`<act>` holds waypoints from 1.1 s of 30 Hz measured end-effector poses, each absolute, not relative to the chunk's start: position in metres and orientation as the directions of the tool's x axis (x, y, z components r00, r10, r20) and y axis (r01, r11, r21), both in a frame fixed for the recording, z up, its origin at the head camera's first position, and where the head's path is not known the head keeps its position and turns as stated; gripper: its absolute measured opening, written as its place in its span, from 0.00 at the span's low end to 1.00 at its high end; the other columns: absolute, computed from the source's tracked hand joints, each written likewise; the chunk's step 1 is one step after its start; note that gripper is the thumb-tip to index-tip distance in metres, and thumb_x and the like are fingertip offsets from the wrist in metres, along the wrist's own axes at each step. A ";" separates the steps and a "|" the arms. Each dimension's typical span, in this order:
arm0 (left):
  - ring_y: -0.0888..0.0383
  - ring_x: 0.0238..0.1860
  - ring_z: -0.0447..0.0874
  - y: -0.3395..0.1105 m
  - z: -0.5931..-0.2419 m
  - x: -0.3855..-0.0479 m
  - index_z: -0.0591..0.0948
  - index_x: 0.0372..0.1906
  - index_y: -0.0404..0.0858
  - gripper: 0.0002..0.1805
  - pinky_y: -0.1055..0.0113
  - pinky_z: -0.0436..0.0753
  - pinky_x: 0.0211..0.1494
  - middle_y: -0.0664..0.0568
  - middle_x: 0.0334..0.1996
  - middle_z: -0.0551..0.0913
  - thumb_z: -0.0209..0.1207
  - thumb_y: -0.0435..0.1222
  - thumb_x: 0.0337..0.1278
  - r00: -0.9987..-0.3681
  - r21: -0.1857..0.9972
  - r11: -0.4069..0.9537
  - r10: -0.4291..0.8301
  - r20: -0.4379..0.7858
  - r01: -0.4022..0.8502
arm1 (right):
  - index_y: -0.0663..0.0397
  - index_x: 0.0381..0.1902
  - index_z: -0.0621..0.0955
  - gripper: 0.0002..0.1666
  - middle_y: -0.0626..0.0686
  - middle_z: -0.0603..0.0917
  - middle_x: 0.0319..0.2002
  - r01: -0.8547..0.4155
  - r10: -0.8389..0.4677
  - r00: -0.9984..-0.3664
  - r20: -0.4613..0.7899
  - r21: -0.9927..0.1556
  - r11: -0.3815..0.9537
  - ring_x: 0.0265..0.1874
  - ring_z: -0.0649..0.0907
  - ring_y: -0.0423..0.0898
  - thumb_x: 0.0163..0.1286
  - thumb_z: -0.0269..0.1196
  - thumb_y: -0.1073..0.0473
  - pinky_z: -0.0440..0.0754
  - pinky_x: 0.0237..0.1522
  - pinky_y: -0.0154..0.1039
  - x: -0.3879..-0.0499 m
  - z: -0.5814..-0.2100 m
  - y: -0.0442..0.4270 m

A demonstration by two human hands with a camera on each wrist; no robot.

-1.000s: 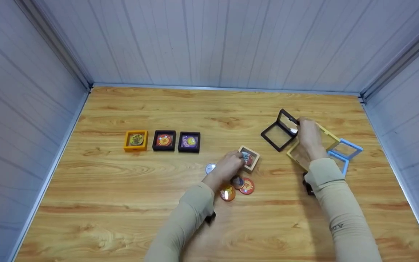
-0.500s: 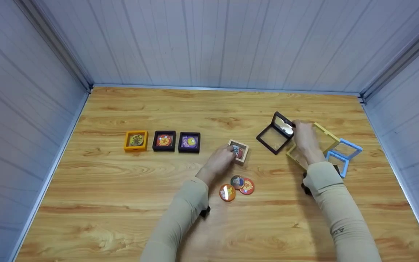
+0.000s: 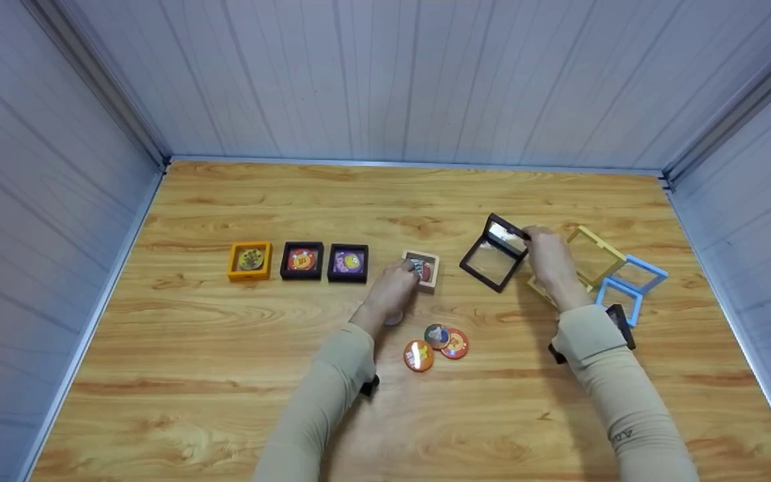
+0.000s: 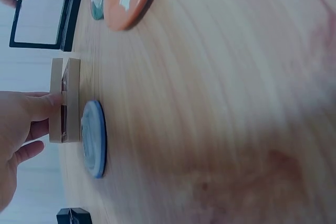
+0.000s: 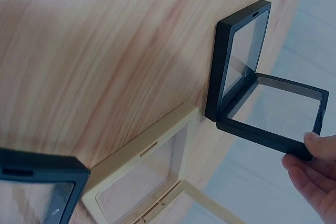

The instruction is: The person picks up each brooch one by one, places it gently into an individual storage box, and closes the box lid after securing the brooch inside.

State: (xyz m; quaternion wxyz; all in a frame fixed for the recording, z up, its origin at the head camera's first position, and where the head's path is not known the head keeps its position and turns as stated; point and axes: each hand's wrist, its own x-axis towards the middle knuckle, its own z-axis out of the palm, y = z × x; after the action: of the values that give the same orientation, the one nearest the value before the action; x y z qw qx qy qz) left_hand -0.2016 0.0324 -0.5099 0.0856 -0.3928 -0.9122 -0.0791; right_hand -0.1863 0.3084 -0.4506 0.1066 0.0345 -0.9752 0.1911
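My left hand (image 3: 391, 288) grips a small beige display case (image 3: 427, 287) by its left side. A striped badge shows inside it, and the left wrist view shows the case's two halves nearly together under my fingers. A pale blue badge (image 4: 93, 139) lies on the table just below that case. With my right hand (image 3: 551, 261) I pinch the raised lid of a black display frame (image 5: 224, 66), thumb on one side and fingers on the other. Its other half rests on the table, and no badge shows in it.
Orange (image 3: 419, 355), dark (image 3: 436, 336) and red badges (image 3: 455, 343) lie in front. An orange case (image 3: 249, 275) and two dark cases (image 3: 302, 274) with badges form a row at left. Unfolded yellow (image 3: 603, 242) and blue frames (image 3: 646, 265) stand right; another black frame (image 3: 620, 327) is near my right sleeve.
My left hand has moved the beige case left and back, towards the row of cases. My right hand has drawn the black frame left and slightly forward, away from the yellow one.
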 end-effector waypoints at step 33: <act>0.52 0.36 0.76 0.014 -0.514 -0.210 0.82 0.29 0.32 0.08 0.64 0.75 0.43 0.44 0.32 0.78 0.55 0.22 0.43 -0.742 0.069 0.761 0.603 0.293 0.645 | 0.69 0.44 0.77 0.13 0.66 0.79 0.38 -0.270 -0.190 -0.951 0.245 -0.355 0.895 0.37 0.80 0.59 0.60 0.56 0.71 0.78 0.37 0.47 -0.162 -0.451 0.261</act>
State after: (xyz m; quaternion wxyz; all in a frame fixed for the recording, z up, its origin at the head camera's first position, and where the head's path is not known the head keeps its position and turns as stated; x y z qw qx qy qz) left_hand -0.2103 0.0137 -0.5135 0.1274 -0.3357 -0.9296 -0.0831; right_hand -0.1621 0.2605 -0.4512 0.1028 0.1189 -0.9680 0.1959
